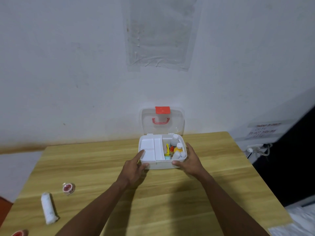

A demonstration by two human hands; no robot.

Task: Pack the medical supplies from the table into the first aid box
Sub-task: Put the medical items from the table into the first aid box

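- Head view: a white first aid box (162, 165) stood open near the far edge of the wooden table (170, 201), right of its middle, its clear lid (162, 126) raised upright against the wall (68, 65), with a red latch (162, 110) and a red handle (160, 121) on it.
- A white divided tray (150, 149) filled the box's left part; the right part held small bottles (178, 148) and a yellow packet (167, 150).
- The left hand (134, 169) rested at the box's near left corner, fingers loosely spread, forefinger on the tray's rim and thumb against the front wall.
- The right hand (190, 160) cupped the box's near right corner, fingers spread along the right side and thumb on the front wall.
- A white rolled bandage (48, 208) lay near the table's left edge, towards the near corner.
- A small tape roll with a red centre (68, 188) lay just beyond it, apart from it.
- A red-and-pale thing (18, 233) showed at the near left corner, cut off by the frame.
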